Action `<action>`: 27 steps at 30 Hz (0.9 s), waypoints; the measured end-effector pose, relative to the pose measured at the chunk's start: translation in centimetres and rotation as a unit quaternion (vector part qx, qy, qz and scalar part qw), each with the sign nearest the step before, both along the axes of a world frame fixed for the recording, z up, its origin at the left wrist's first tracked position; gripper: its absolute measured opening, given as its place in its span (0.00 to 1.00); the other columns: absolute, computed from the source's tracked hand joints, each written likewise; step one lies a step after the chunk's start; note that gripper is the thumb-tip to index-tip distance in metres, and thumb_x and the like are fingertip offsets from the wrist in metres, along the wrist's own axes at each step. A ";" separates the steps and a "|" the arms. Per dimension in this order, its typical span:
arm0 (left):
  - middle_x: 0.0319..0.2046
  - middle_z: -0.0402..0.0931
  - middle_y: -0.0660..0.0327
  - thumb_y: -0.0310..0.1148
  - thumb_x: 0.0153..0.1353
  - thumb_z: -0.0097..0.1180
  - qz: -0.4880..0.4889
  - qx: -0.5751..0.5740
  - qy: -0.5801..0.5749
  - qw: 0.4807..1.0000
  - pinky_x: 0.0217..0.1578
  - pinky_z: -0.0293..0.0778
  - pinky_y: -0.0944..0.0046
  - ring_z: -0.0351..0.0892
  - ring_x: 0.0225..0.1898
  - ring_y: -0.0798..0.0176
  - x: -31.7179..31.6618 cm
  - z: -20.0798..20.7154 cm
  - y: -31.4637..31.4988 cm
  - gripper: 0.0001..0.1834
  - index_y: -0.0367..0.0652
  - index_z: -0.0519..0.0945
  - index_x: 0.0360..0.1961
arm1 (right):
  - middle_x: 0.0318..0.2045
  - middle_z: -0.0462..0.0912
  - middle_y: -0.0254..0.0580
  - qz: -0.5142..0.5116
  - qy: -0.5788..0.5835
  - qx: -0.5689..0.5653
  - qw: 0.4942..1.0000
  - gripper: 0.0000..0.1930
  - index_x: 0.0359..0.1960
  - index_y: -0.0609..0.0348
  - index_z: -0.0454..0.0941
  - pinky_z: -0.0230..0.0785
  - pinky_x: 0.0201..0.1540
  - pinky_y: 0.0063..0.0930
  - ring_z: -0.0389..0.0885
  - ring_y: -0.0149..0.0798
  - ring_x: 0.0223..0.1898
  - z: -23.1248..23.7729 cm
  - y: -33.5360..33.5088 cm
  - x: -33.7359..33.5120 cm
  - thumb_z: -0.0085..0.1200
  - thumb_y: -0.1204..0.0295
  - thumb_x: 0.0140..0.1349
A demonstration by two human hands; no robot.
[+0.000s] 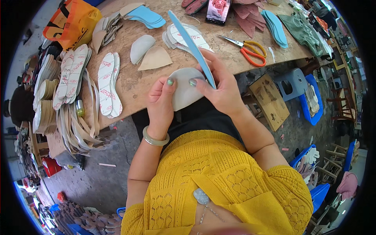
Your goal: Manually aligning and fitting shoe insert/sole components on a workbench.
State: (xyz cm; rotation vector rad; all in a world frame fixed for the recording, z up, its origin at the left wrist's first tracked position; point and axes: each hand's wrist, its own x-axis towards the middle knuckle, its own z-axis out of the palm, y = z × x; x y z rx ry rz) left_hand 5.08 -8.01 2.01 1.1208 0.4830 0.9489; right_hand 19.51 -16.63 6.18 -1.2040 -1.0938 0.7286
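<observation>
My left hand pinches the left edge of a rounded off-white fabric piece over the near table edge. The thumb of my right hand presses on the same piece's right side. That hand also grips a blue insole, held upright with its edge turned toward me and its tip pointing away. Beyond my hands lie white printed insoles, partly hidden by the blue one. A beige half-round piece and a pale half-round piece rest to their left.
Red-and-yellow-handled scissors lie open at the right table edge. More printed insoles and hanging fabric strips are at left. A phone stands at the back, with blue insoles to its right. A wooden stool stands beyond the right edge.
</observation>
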 end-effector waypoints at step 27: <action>0.56 0.71 0.52 0.44 0.69 0.43 -0.244 -0.311 -0.098 0.913 0.55 0.73 0.59 0.73 0.56 0.56 -1.1 -0.3 0.9 0.27 0.35 0.62 0.62 | 0.44 0.78 0.51 -0.036 -0.164 -0.032 0.985 0.33 0.61 0.51 0.64 0.70 0.48 0.33 0.79 0.48 0.44 0.0 0.9 0.8 0.60 0.81 0.50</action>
